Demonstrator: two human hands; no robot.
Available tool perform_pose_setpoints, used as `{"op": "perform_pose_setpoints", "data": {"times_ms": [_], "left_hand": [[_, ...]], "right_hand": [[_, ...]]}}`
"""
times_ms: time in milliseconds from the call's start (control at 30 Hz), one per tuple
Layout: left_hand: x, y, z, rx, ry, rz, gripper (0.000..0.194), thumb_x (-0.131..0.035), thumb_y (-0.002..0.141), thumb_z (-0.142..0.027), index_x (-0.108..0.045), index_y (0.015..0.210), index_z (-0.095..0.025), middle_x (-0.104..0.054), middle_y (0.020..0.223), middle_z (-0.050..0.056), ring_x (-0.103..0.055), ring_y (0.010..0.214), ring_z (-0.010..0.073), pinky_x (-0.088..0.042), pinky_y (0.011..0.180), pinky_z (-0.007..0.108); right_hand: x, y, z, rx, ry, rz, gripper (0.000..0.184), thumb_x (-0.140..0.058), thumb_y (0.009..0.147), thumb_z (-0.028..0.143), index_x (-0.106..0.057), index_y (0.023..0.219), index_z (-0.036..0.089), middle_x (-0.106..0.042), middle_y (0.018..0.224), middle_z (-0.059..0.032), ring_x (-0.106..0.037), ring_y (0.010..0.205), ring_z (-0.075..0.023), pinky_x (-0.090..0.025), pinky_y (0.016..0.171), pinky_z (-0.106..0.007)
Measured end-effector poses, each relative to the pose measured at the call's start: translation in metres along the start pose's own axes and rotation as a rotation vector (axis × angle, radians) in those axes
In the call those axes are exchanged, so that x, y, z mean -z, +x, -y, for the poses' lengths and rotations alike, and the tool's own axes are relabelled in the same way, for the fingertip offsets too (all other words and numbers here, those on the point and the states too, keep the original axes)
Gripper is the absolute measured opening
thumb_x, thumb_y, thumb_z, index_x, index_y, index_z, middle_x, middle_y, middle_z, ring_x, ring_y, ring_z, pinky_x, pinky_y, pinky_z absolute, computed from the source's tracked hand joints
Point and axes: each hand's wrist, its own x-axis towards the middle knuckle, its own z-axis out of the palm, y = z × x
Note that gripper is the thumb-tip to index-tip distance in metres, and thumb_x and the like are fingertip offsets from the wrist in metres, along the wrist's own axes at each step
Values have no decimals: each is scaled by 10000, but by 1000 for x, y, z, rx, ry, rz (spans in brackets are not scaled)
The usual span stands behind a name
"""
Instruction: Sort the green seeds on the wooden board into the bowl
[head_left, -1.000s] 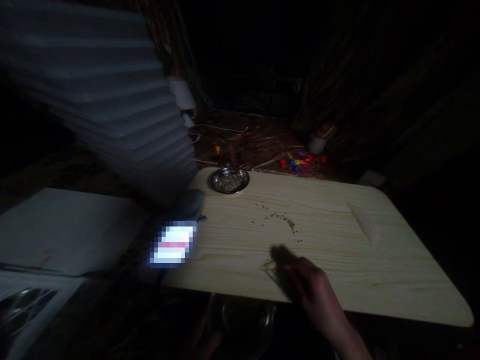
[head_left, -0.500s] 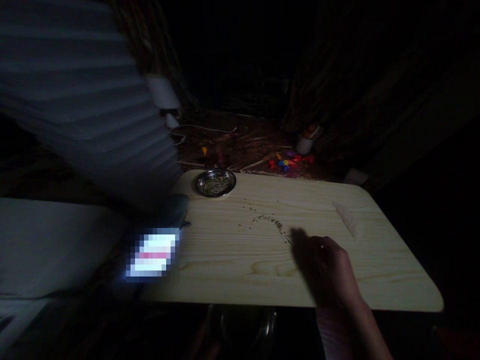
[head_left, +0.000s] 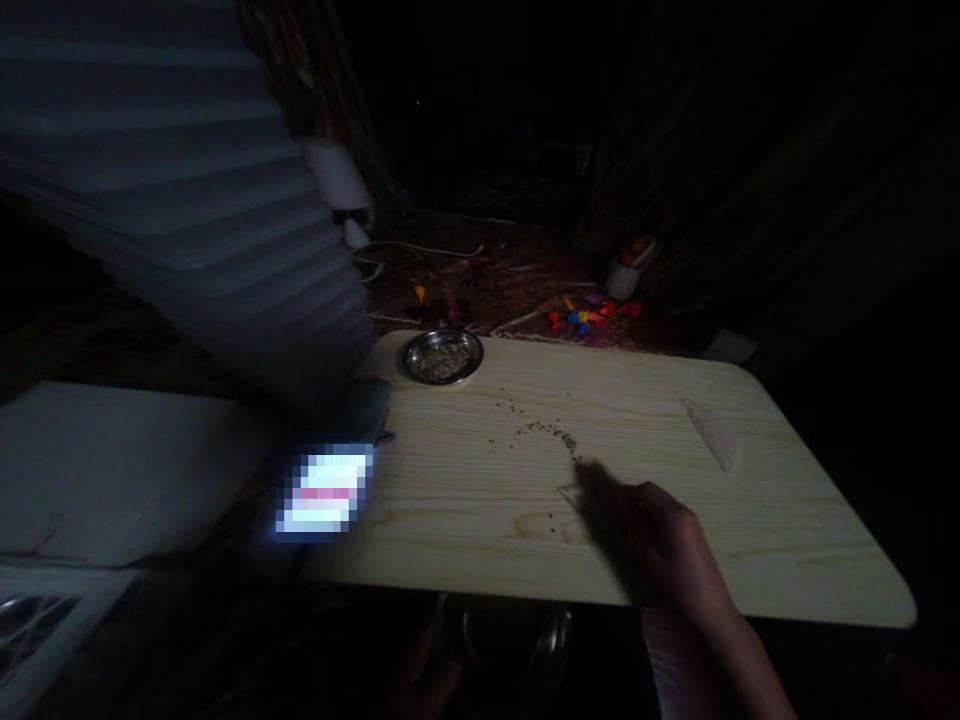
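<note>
Over the front right of the pale wooden table, my right hand (head_left: 671, 550) is closed with its fingers pinched. A thin light stick (head_left: 568, 494) seems to stick out from it toward the left, partly lost in the hand's shadow. Small dark seeds (head_left: 568, 440) lie in a curved line beyond the stick, and a couple of loose seeds (head_left: 552, 522) lie nearer the front edge. Below that edge is a shiny metal bowl (head_left: 555, 640), its inside too dark to read. My left hand (head_left: 431, 675) is dim, its fingers curled against the bowl's left side.
A round metal dish (head_left: 444, 357) of pale seeds stands at the table's (head_left: 480, 540) far left corner. A strip of whitish grains (head_left: 709, 435) lies at right. A lit phone-like screen (head_left: 326, 493), blurred out, is at left. Small colourful pieces (head_left: 589, 318) lie beyond the table.
My right hand and the stick have come slightly toward the table's front edge. Two seeds now lie apart, nearer that edge. The whole view has shifted a little.
</note>
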Motion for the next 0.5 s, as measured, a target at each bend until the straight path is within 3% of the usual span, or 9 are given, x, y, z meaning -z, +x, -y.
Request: {"op": "perform_pose_setpoints", "data": {"times_ms": [133, 300, 433, 500], "left_hand": [[-4, 3, 10, -10, 36, -71, 374, -629, 760, -245, -672, 1106, -108, -578, 1339, 148, -375, 1352, 361, -205, 1165, 507], [-7, -4, -4, 1, -43, 28, 489, -564, 779, -290, -596, 1245, -145, -532, 1391, 94, -406, 1345, 302, -261, 1154, 444], [-7, -8, -19, 86, 16, 91, 568, -502, 811, -286, -508, 1303, -3, -483, 1404, 204, -389, 1349, 320, -280, 1139, 465], [-6, -11, -28, 63, 31, 128, 586, -464, 826, -259, -467, 1334, 34, -462, 1420, 198, -410, 1341, 299, -303, 1133, 436]], "right_hand": [[-12, 0, 14, 63, 14, 42, 199, -488, 886, 193, -662, 979, 215, -694, 916, -73, -656, 819, -206, -494, 725, -292], [-27, -8, 26, 125, 51, 126, 203, -488, 913, 207, -655, 1026, 227, -685, 984, -75, -654, 867, -205, -504, 770, -311], [-29, -22, 34, 139, 108, 169, 196, -478, 936, 219, -660, 1008, 222, -680, 997, -82, -649, 899, -208, -504, 786, -320], [-26, -24, 35, 125, 127, 169, 195, -474, 945, 235, -666, 978, 224, -680, 953, -74, -648, 867, -201, -503, 762, -311]]}}
